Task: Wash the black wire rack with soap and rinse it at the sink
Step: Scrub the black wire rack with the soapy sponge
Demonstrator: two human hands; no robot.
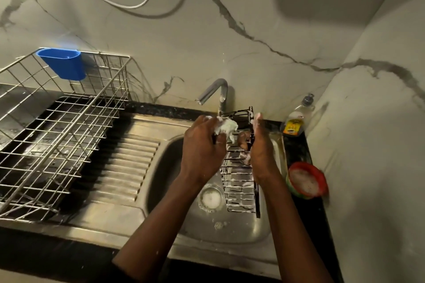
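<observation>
Near edge: two bare forearms come in from below, over the stainless steel sink (165, 163). Basin floor wet; patch of foam on the round drain strainer (210, 197).

Black wire rack (240, 187) stands on end inside the basin, right of the drain. Its lower end is down near the basin floor, its top up by the tap. White suds coat its lower bars.

Right hand (262, 147) is wrapped round the rack's right side, thumb up, fingers visible through the wires. Left hand (202, 145) is clenched on a white foamy scrub pad (226, 130), which is pressed to the rack's upper part.

Right counter: red-and-green round bowl of suds (307, 180); behind it a clear dish-soap bottle with yellow label (296, 120) in the corner.

Behind the rack: bent chrome tap (215, 93); whether it runs, cannot tell.

Left: large steel wire drying basket (57, 133) on the drainboard, blue plastic cup (62, 65) hooked on its far rim.

Back: white marble-veined wall (276, 30).
</observation>
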